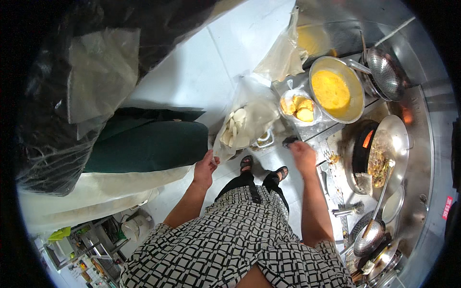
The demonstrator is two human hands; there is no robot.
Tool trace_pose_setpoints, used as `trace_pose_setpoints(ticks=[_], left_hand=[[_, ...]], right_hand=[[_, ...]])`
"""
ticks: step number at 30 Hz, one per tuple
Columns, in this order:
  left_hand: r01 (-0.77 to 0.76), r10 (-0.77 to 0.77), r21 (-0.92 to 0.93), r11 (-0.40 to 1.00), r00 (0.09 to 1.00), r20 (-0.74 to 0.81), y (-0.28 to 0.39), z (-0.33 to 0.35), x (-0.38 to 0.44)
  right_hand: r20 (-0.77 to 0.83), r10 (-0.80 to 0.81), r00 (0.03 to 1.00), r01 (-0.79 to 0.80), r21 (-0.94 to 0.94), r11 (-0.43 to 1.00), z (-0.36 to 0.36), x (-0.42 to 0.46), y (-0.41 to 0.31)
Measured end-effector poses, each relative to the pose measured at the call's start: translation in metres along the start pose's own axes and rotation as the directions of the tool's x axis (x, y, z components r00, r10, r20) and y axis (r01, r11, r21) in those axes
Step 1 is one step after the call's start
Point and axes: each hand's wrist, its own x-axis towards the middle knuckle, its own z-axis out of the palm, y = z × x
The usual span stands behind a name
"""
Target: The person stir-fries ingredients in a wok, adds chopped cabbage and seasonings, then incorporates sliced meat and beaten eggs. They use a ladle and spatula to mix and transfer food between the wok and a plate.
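My left hand (206,167) grips the rim of a clear plastic bag (257,95). White slices of food (235,126) lie inside the bag, which leans beside a dark green cloth (155,147). My right hand (303,154) is blurred near the stove's front edge, next to a small black object (289,141); whether it holds anything is unclear. Beyond it, a metal bowl of yellow liquid, looking like beaten egg (331,90), stands on the counter. A smaller clear bag holds yellow food pieces (300,108) beside that bowl.
A wok (401,144) with cooked food sits tilted at the burner on the right, a long-handled ladle (381,194) resting in it. Perforated strainers (383,70) stand behind the bowl. Another strainer (369,239) lies nearer me. A lidded container (264,140) is below the bag.
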Motion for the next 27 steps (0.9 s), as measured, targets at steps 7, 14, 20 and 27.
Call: trace_pose_setpoints(ticks=[7, 14, 20, 27], left_hand=[[-0.17, 0.161, 0.241, 0.956, 0.985, 0.057, -0.007, 0.016, -0.006], [-0.446, 0.564, 0.72, 0.532, 0.821, 0.092, 0.013, 0.079, 0.004], [-0.29, 0.348, 0.807, 0.515, 0.931, 0.112, 0.004, 0.141, 0.144], [-0.425, 0.359, 0.905, -0.04, 0.839, 0.41, -0.015, 0.141, 0.239]], right_hand=[[0.36, 0.179, 0.915, -0.059, -0.32, 0.946, 0.161, 0.042, -0.101], [0.433, -0.029, 0.901, 0.14, -0.226, 0.964, 0.161, 0.028, -0.023], [0.43, -0.219, 0.876, 0.335, -0.215, 0.917, 0.165, 0.01, -0.001], [0.453, -0.207, 0.867, 0.353, -0.267, 0.896, 0.125, 0.0, -0.003]])
